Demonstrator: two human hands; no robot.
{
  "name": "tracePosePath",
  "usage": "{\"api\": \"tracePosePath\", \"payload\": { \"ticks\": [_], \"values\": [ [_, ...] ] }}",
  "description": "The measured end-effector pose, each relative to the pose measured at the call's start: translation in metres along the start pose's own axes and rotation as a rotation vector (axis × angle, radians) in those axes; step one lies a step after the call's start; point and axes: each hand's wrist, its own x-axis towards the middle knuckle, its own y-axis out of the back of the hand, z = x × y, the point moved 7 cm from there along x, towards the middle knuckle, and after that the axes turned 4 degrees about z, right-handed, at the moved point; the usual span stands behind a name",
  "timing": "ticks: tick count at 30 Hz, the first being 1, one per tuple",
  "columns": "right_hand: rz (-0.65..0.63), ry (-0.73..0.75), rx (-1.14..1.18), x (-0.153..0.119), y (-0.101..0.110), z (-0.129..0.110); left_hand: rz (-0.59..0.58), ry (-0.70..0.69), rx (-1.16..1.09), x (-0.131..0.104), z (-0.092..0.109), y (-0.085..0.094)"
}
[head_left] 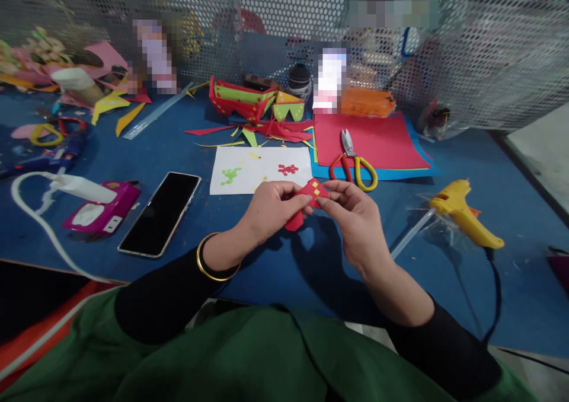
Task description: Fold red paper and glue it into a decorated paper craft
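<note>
Between both hands, above the blue table, is a folded red paper piece [307,198] with small yellow diamond shapes on it. My left hand [276,205] pinches its left side between thumb and fingers. On the right side, my right hand [353,215] grips it, thumb in front and fingertips behind. Just beyond the hands lies a white sheet [262,171] bearing small green, red and yellow paper bits. Scissors [352,160] with red and yellow handles rest on red paper sheets [377,138] past my right hand.
Right of me sits a yellow glue gun [464,209] with its black cord. Red and green paper masks [244,99] stand at the back near red paper scraps [284,130]. A phone [160,212] and a purple power socket [102,209] with a white charger lie left.
</note>
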Motion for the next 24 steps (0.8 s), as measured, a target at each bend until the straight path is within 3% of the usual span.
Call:
{"api": "tracePosePath", "payload": {
  "ticks": [24],
  "values": [
    [-0.039, 0.064, -0.034, -0.0003, -0.0012, -0.0041, 0.018, -0.035, 0.004, 0.0005, 0.0012, 0.0012]
  ]
}}
